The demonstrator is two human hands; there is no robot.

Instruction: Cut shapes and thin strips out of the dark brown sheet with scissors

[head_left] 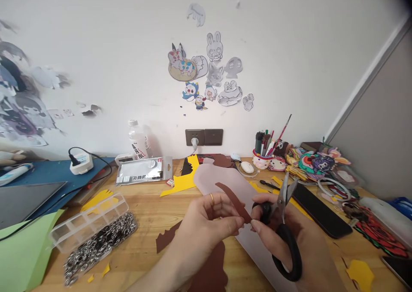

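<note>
A narrow curved strip of brown paper (232, 197) is pinched between the thumb and fingers of my left hand (209, 219), which wears a ring. My right hand (286, 232) carries black-handled scissors (291, 257), their blades pointing up and slightly parted. Its thumb and fingertip also touch the lower end of the strip, close to my left fingertips. Beneath both hands lies a pale lilac sheet (222, 176). A larger brown paper piece (210, 268) with jagged edges rests on the wooden table, partly hidden by my left forearm.
At left, an open clear compartment box (99, 240) holds many metal rings. Yellow scraps (183, 184) are scattered about. A pen cup (262, 156), white mouse (247, 167) and coloured cutouts (312, 161) stand along the back. A black phone-like slab (322, 210) lies right; a plastic bottle (137, 141) stands back left.
</note>
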